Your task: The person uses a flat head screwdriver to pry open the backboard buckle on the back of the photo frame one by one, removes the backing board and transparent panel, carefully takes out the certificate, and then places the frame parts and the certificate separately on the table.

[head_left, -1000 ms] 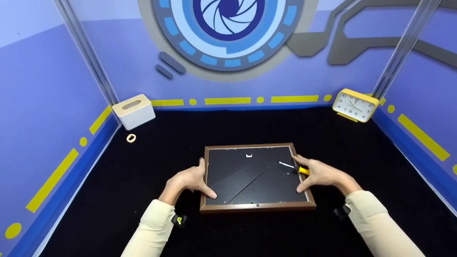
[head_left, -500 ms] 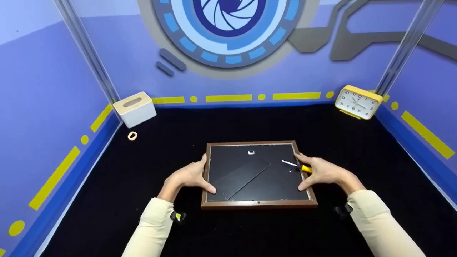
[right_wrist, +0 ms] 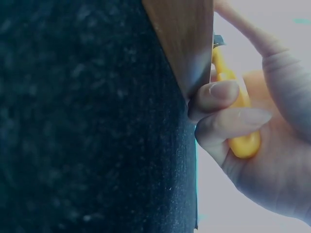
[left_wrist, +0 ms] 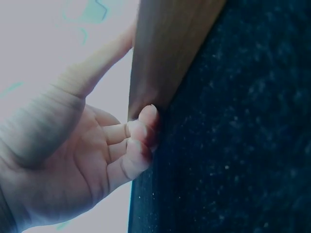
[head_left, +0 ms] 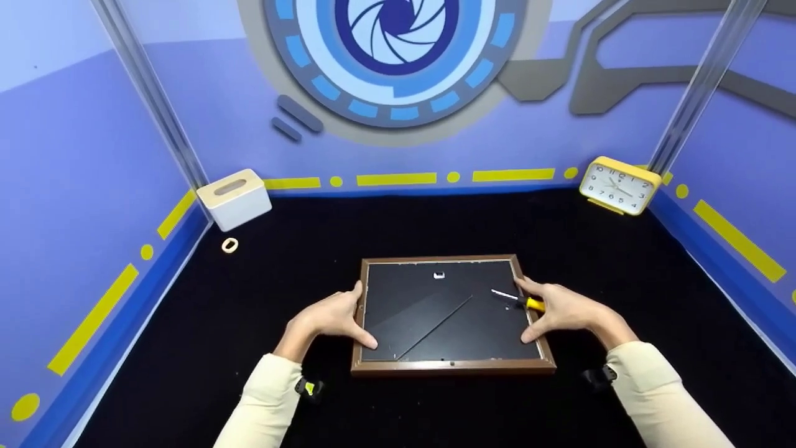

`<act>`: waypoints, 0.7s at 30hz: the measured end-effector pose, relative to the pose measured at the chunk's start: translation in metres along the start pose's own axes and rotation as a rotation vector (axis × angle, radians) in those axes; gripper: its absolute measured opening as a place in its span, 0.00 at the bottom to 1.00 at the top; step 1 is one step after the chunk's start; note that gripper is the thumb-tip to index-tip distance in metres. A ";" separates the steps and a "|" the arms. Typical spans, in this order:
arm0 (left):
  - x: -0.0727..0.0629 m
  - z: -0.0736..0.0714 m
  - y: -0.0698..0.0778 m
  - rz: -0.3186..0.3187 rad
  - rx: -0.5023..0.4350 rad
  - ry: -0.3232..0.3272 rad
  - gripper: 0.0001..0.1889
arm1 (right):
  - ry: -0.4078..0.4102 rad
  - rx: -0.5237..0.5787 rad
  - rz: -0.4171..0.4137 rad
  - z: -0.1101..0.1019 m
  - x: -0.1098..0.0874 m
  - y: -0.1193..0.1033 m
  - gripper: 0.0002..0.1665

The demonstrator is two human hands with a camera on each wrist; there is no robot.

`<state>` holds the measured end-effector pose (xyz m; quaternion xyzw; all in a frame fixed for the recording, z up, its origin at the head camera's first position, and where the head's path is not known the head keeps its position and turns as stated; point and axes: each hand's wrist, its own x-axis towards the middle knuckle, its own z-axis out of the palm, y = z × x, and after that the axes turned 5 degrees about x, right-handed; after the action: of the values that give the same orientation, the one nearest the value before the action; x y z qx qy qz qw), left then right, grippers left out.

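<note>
Cream sleeves [head_left: 266,395], black wrist cameras [head_left: 310,389]

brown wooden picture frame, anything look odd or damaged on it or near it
No clear damage shows on the brown wooden frame; oddly, the right hand grips it while also holding a yellow-handled metal screwdriver over its black backing.

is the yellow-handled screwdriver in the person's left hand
No, the right wrist view shows the yellow handle of the screwdriver behind curled fingers of the right hand.
</note>
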<state>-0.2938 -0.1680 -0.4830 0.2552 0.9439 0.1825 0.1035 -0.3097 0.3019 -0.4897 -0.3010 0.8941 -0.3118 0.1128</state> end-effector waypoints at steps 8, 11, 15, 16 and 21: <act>-0.002 0.001 0.002 -0.035 -0.044 -0.051 0.75 | -0.004 -0.017 0.007 -0.001 -0.004 -0.003 0.73; 0.000 0.003 -0.001 -0.046 -0.099 -0.063 0.76 | 0.044 -0.001 0.023 -0.007 -0.005 -0.008 0.65; 0.001 0.002 -0.003 -0.046 -0.137 -0.068 0.77 | 0.205 0.028 0.015 -0.017 -0.003 -0.021 0.33; 0.001 0.002 -0.003 -0.046 -0.137 -0.069 0.77 | 0.248 0.034 0.004 -0.018 -0.001 -0.025 0.26; 0.000 0.004 -0.004 -0.054 -0.143 -0.077 0.77 | 0.344 0.088 -0.095 -0.017 0.012 -0.041 0.19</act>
<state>-0.2945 -0.1697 -0.4878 0.2284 0.9303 0.2364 0.1628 -0.3064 0.2767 -0.4511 -0.2798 0.8706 -0.4024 -0.0437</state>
